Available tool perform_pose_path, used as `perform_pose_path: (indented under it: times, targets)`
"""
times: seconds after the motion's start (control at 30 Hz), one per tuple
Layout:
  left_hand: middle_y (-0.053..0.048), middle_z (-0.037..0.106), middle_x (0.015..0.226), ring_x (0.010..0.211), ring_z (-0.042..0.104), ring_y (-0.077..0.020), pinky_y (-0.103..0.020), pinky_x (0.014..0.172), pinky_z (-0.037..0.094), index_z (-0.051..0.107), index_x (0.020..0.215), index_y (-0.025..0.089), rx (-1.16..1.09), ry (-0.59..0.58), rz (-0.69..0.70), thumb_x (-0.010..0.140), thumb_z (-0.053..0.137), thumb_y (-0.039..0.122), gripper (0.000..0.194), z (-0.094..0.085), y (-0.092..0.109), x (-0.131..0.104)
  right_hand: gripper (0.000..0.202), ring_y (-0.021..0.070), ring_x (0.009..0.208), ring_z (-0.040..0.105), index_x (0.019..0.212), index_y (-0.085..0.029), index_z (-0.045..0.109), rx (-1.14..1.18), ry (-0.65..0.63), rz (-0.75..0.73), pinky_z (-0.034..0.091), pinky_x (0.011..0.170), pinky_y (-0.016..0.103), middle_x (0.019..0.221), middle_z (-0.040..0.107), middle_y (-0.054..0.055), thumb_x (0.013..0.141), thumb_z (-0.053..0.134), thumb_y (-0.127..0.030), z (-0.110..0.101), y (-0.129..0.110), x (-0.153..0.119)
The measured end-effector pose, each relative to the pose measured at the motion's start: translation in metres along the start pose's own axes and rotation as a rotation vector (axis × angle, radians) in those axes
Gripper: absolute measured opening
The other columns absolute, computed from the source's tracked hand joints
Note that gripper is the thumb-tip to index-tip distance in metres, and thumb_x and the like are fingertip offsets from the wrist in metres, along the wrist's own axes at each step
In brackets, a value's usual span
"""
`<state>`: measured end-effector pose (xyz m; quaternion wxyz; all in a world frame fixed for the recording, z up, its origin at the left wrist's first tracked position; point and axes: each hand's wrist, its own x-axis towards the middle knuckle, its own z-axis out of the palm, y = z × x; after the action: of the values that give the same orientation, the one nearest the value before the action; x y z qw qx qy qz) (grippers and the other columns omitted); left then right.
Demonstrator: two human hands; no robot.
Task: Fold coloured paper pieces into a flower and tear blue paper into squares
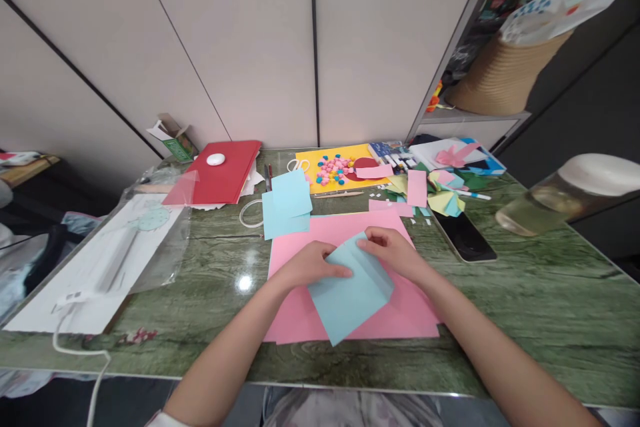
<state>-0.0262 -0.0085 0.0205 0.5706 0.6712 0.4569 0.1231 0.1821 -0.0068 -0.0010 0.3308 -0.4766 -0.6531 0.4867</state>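
Observation:
A light blue paper sheet (350,293) is held tilted over the pink sheets (295,310) at the middle of the table. My left hand (315,263) grips its upper left edge, thumb on top and fingers behind. My right hand (393,250) pinches the upper right edge between thumb and bent fingers. A slight bend shows near the top of the sheet. More light blue pieces (287,205) lie just beyond my left hand, overlapping the far left corner of the pink sheets.
A phone (465,237) and cut paper scraps (447,203) lie at the right, near a lidded bottle (555,190). Behind are a yellow sheet (310,173) with small coloured balls, white scissors (299,165) and a red folder (220,180). A power strip (115,260) lies left.

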Motion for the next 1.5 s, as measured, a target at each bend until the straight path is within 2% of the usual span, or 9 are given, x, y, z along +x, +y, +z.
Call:
perform_pose_path:
  times: [0.1, 0.57, 0.7, 0.83, 0.93, 1.0, 1.2, 1.33, 1.5]
  targets:
    - [0.004, 0.041, 0.055, 0.049, 0.035, -0.0085, -0.021, 0.044, 0.026, 0.054, 0.061, 0.014, -0.039, -0.027, -0.024, 0.063, 0.064, 0.049, 0.036, 0.002, -0.002, 0.000, 0.036, 0.0095, 0.056, 0.029, 0.059, -0.019, 0.038, -0.008, 0.021, -0.008, 0.023, 0.050, 0.024, 0.059, 0.030, -0.005, 0.076, 0.053, -0.046, 0.002, 0.000, -0.001]
    - [0.003, 0.041, 0.054, 0.047, 0.036, -0.0078, -0.021, 0.043, 0.026, 0.052, 0.057, 0.014, -0.081, 0.092, 0.021, 0.062, 0.065, 0.049, 0.038, 0.001, -0.005, 0.000, 0.038, 0.0091, 0.054, 0.028, 0.058, -0.020, 0.035, 0.012, 0.122, -0.008, 0.025, 0.049, 0.024, 0.057, 0.027, -0.005, 0.076, 0.053, -0.048, -0.002, -0.002, 0.000]
    - [0.002, 0.048, 0.055, 0.048, 0.042, -0.0093, -0.021, 0.044, 0.031, 0.056, 0.060, 0.013, -0.092, 0.096, 0.013, 0.063, 0.065, 0.049, 0.037, 0.001, -0.005, 0.001, 0.036, 0.0099, 0.056, 0.035, 0.062, -0.019, 0.041, 0.042, 0.027, 0.031, 0.030, 0.051, 0.024, 0.058, 0.034, -0.005, 0.076, 0.051, -0.051, -0.004, -0.003, 0.000]
    - [-0.002, 0.061, 0.073, 0.062, 0.055, -0.0147, -0.023, 0.053, 0.041, 0.063, 0.077, 0.014, -0.144, 0.077, 0.027, 0.064, 0.065, 0.046, 0.034, 0.000, -0.003, 0.002, 0.036, 0.0104, 0.055, 0.038, 0.065, -0.018, 0.045, 0.061, -0.065, 0.087, 0.032, 0.048, 0.023, 0.060, 0.040, -0.003, 0.075, 0.051, -0.053, -0.004, -0.003, 0.000]
    - [-0.004, 0.064, 0.088, 0.076, 0.059, -0.0186, -0.025, 0.061, 0.045, 0.061, 0.093, 0.016, -0.199, 0.026, 0.048, 0.059, 0.071, 0.037, 0.041, -0.005, -0.002, 0.002, 0.037, 0.0096, 0.052, 0.035, 0.065, -0.019, 0.042, 0.051, -0.006, 0.091, 0.028, 0.046, 0.023, 0.058, 0.036, -0.004, 0.077, 0.049, -0.054, -0.006, -0.004, -0.001]
    - [-0.005, 0.064, 0.089, 0.078, 0.059, -0.0197, -0.026, 0.061, 0.045, 0.060, 0.094, 0.016, -0.195, 0.014, 0.033, 0.056, 0.074, 0.035, 0.045, -0.010, -0.003, 0.002, 0.037, 0.0095, 0.052, 0.034, 0.064, -0.020, 0.041, 0.032, 0.063, 0.074, 0.027, 0.046, 0.023, 0.058, 0.035, -0.005, 0.076, 0.049, -0.054, -0.008, -0.004, 0.000]
    - [-0.003, 0.063, 0.077, 0.070, 0.059, -0.0173, -0.027, 0.062, 0.044, 0.061, 0.078, 0.013, -0.323, 0.272, -0.004, 0.056, 0.074, 0.040, 0.036, -0.017, -0.014, 0.011, 0.039, 0.0097, 0.051, 0.027, 0.061, -0.021, 0.036, -0.044, 0.288, 0.021, 0.021, 0.046, 0.024, 0.057, 0.028, -0.005, 0.077, 0.050, -0.053, -0.013, -0.003, 0.000]
    - [-0.004, 0.065, 0.077, 0.069, 0.060, -0.0168, -0.029, 0.065, 0.045, 0.064, 0.079, 0.012, -0.462, 0.311, 0.012, 0.055, 0.076, 0.039, 0.038, -0.012, -0.018, 0.015, 0.039, 0.0100, 0.052, 0.026, 0.059, -0.021, 0.034, -0.081, 0.369, -0.004, 0.020, 0.048, 0.025, 0.056, 0.025, -0.005, 0.078, 0.049, -0.051, -0.013, -0.001, 0.000]
    - [-0.003, 0.064, 0.074, 0.066, 0.058, -0.0160, -0.029, 0.064, 0.044, 0.065, 0.081, 0.012, -0.482, 0.339, 0.025, 0.055, 0.077, 0.037, 0.039, -0.010, -0.018, 0.015, 0.038, 0.0101, 0.053, 0.025, 0.059, -0.021, 0.033, -0.091, 0.415, -0.014, 0.019, 0.048, 0.026, 0.056, 0.024, -0.005, 0.079, 0.049, -0.049, -0.010, -0.002, -0.002]
